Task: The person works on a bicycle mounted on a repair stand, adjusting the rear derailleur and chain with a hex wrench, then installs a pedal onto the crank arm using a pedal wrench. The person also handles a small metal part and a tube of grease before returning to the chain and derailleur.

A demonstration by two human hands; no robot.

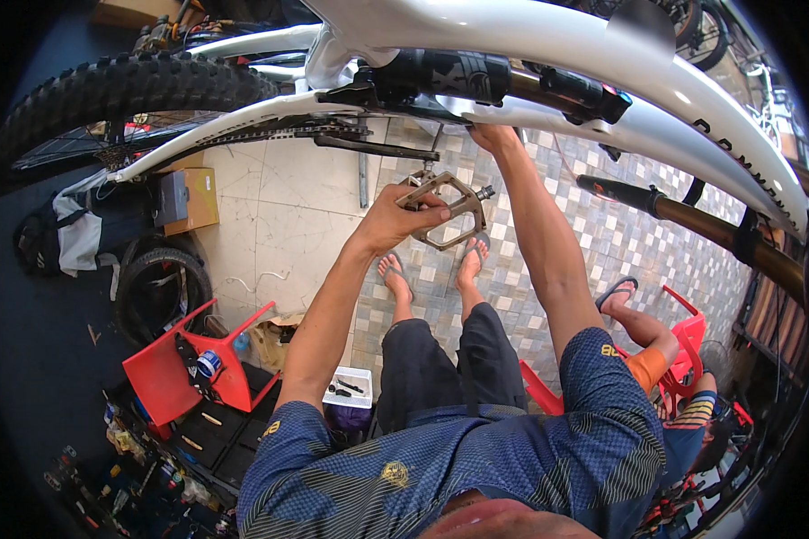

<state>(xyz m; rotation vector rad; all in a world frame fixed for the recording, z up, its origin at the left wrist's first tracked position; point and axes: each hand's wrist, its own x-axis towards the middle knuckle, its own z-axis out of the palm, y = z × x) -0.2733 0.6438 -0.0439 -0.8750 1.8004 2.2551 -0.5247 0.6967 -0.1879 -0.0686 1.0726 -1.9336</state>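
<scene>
My left hand (395,220) is closed on a bronze-coloured platform bicycle pedal (463,207), thumb across its open frame. Just above it is the end of a black crank arm (377,147); I cannot tell whether the pedal is joined to it. A short threaded or knurled stub sticks out on the pedal's right side. My right hand (493,136) reaches up under the white bicycle frame (548,117), its fingers hidden behind the frame. The chain (261,132) and the knobby rear tyre (135,85) lie to the left. A black rear shock (449,74) sits within the frame.
A red plastic chair (166,373) stands at lower left, near loose tyres (164,287) and a cardboard box (198,199). A white tray (349,386) with small black parts is beside my leg. Another person (656,355) sits at right on a red chair (688,346).
</scene>
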